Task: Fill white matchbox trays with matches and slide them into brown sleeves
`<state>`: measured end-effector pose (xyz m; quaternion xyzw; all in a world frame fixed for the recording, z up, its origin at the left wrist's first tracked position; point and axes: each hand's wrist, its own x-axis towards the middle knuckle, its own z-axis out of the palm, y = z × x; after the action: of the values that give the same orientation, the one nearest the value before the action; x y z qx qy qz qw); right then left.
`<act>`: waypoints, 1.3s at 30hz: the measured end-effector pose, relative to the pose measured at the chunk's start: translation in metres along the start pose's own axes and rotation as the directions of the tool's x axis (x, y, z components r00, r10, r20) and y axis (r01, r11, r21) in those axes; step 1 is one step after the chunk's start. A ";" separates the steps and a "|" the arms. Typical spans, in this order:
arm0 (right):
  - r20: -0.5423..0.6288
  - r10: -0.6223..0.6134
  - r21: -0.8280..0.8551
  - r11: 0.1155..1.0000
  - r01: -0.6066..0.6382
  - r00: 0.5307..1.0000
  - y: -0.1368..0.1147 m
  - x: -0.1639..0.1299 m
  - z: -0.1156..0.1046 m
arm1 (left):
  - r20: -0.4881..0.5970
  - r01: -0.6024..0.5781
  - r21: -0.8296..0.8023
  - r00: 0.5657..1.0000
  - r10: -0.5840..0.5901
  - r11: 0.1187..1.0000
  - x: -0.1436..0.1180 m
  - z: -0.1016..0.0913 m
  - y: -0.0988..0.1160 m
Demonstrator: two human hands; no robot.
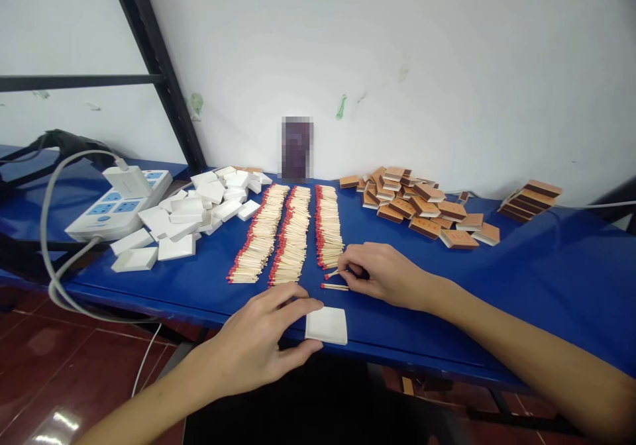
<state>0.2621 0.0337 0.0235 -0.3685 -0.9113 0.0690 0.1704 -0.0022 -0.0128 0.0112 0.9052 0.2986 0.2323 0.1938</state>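
My left hand (265, 339) rests at the near edge of the blue table (546, 279), its fingertips pinching a white matchbox tray (326, 325) by its left side. My right hand (380, 273) lies just past that tray, fingers curled on red-tipped matches at the near end of the right-hand row of matches (328, 223). Two loose matches (334, 287) lie beside its fingers. Two more long rows of matches (275, 233) run away from me.
A heap of white inner trays (191, 216) lies at the left, beside a white power strip (116, 203) with a grey cable. Brown matchbox sleeves (422, 206) are piled at the back right, with a small stack (529, 200) further right. A black frame post stands at the back left.
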 end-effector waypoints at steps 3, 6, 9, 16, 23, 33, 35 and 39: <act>0.003 0.005 0.017 1.000 -0.005 1.000 0.001 0.000 -0.002 | 0.000 0.001 0.001 1.000 -0.001 1.000 -0.001 0.000 0.000; 0.035 -0.019 0.033 0.999 0.018 0.999 0.001 0.000 -0.004 | -0.002 -0.007 0.004 1.000 0.007 1.000 -0.001 0.001 0.000; 0.047 -0.047 0.050 0.998 0.045 0.998 0.001 -0.001 -0.005 | -0.011 -0.011 0.010 1.000 0.011 1.000 -0.001 0.002 0.000; 0.045 0.005 0.041 0.999 -0.007 0.999 0.000 0.000 -0.006 | 0.001 -0.004 0.000 1.000 0.004 1.000 0.000 0.002 0.000; 0.061 0.098 0.088 0.991 -0.103 0.993 -0.007 0.000 -0.001 | 0.002 -0.002 -0.008 1.000 0.002 1.000 -0.001 0.002 0.000; -0.043 0.085 0.121 0.989 -0.079 0.995 -0.012 0.000 -0.003 | -0.006 -0.008 -0.002 1.000 0.008 1.000 -0.001 0.002 0.000; -0.086 0.083 0.082 0.994 -0.076 0.993 -0.006 0.000 0.000 | -0.007 -0.010 -0.005 1.000 0.010 1.000 0.000 0.002 0.000; -0.097 0.098 0.027 0.995 -0.096 0.990 0.002 0.000 0.006 | -0.007 -0.009 -0.006 1.000 0.009 1.000 0.000 0.001 0.000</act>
<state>0.2617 0.0351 0.0177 -0.4133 -0.8820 0.0691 0.2157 -0.0014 -0.0135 0.0102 0.9052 0.2944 0.2371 0.1944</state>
